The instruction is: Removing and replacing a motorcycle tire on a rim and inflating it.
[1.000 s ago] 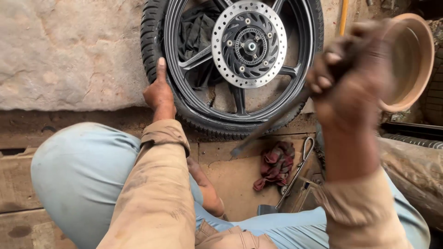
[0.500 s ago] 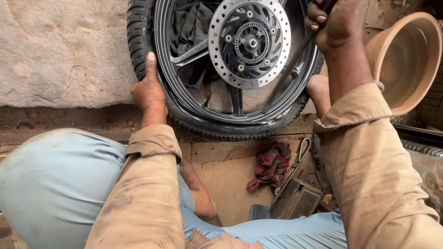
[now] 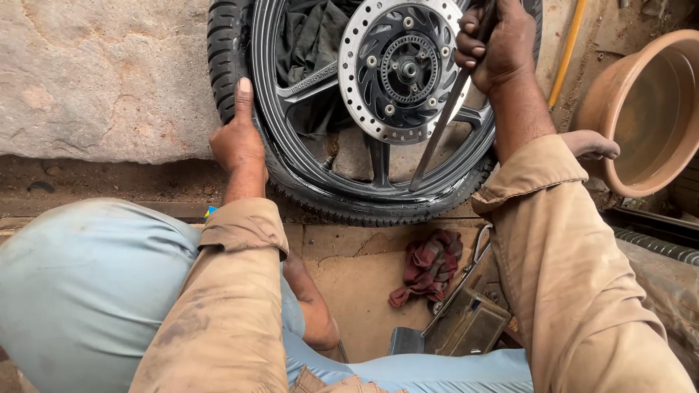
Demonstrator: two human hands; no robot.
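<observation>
Two hands work one motorcycle wheel [image 3: 364, 109], which stands upright on the dirt ground and leans toward the stone wall [image 3: 102, 80] behind it. The left hand [image 3: 237, 142] lies flat against the tyre [image 3: 222, 58] at the wheel's left edge, fingers closed together and pointing up, gripping nothing but pressing on the rubber. The right hand [image 3: 495, 47] is closed in a fist round the upper end of a long metal lever [image 3: 440, 124]; the lever runs down across the brake disc [image 3: 400, 69] and its tip sits at the lower rim [image 3: 408, 191], where tyre and rim meet. Whether the tip is under the tyre's edge cannot be told from this view.

To do this step well, it seems best to keep the lever's tip seated firmly against the rim, to pull with a steady effort rather than a jerk, and to hold the shaft off the brake disc, which could be bent or scored. The left hand's pressure appears to keep the wheel from rolling or tipping; it should stay clear of the lever's path in case of a slip.

Near the wheel's lower edge, on the ground, lie a dark red rag [image 3: 429, 266], a pair of pliers [image 3: 466, 269] and a small metal box [image 3: 470, 324]. A clay basin [image 3: 641, 109] leans at the right edge of the scene, with a yellow hose [image 3: 568, 51] beside it.
</observation>
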